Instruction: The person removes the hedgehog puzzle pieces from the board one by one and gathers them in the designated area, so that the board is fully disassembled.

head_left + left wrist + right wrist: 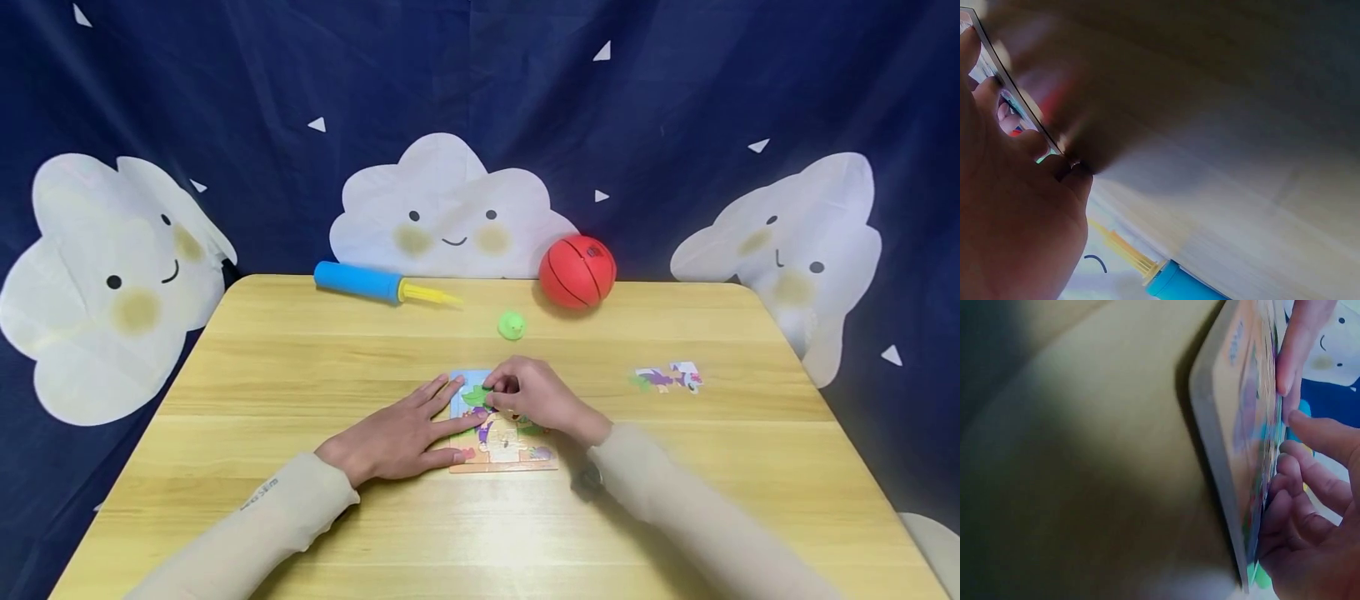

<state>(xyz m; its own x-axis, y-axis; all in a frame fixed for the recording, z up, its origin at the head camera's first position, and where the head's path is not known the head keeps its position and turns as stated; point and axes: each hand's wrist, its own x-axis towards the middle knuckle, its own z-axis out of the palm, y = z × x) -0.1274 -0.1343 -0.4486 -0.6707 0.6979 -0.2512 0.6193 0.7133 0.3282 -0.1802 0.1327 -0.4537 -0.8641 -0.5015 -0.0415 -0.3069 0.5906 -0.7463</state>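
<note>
A flat jigsaw puzzle (504, 450) with a light frame and a colourful picture lies on the table. My left hand (401, 429) rests on its left side, fingers spread, the fingertips over the frame and the pieces. In the left wrist view, the left hand (1016, 206) is seen along the puzzle's edge. Above the puzzle's upper right part, my right hand (536, 396) has curled fingers, with thumb and index finger pinching at a green puzzle piece (476, 396). The right wrist view shows the right hand (1316, 506) against the board; its fingers partly hide the piece.
Loose puzzle pieces (670, 377) lie to the right on the table (337, 533). Beyond the puzzle are a small green toy (512, 326), a red ball (577, 272) and a blue pump (360, 282) with a yellow nozzle. A dark blue curtain (277, 67) with clouds hangs behind.
</note>
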